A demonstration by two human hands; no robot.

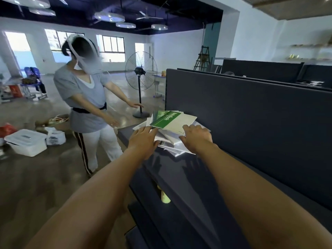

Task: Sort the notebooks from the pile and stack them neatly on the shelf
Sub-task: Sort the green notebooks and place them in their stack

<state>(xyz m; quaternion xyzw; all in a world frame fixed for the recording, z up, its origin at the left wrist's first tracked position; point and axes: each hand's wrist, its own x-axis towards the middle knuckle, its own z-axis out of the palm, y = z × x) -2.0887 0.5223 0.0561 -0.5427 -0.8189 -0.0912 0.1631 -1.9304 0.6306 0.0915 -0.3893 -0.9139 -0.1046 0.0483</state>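
We have both hands out over the pile (170, 133) of notebooks, which sits in the middle of the frame on the dark shelf (181, 169), close to the tall dark panel (251, 112) on the right. The pile is messy — the books lie fanned out at different angles, and a green one (166, 119) lies on top, tilted. Our left hand (142, 139) rests on the left edge of the pile with its fingers laid fairly flat, and our right hand (196, 139) is at the right side with its fingers bent down onto the books. The hands are apart, one on each side, and we cannot tell if either one has really gripped a book yet. To do this step well, we think we should press in gently from both sides so the edges line up — not grab just the top book, since the loose ones under it could slide off the near edge. It would help to keep our thumbs on top and our fingers low so the bottom books come too. Then we could tap the pile square against the panel. Another person (86, 105) stands at the left of the frame on the floor, arms held out toward the shelf, near a fan (141, 71), so we should keep our elbows in.
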